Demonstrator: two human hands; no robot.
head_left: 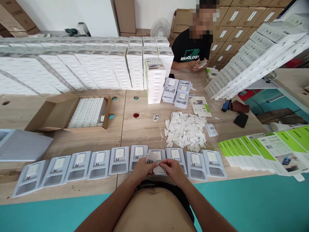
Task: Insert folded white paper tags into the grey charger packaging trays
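Near the table's front edge, my left hand [143, 168] is closed on a small white printed card [150, 157] with a dark symbol on it. The fingertips of my right hand [174, 171] are pinched together beside it, over another white leaflet [158, 171]; whatever they grip is too small to make out. Both hands are above a grey plastic tray [163, 152] in a row of several. Neighbouring trays, such as the one on the left [111, 164], each carry a white plug adapter [119, 153] in the upper compartment, with the lower compartment bare.
Beyond my hands lies a heap of small white tags [184, 130]. An open carton [105, 124] of white adapters stands left. White boxes [155, 82] are stacked behind; green-and-white packaging sleeves [260, 151] fan out right. A co-worker [193, 48] sits opposite, holding a small white item.
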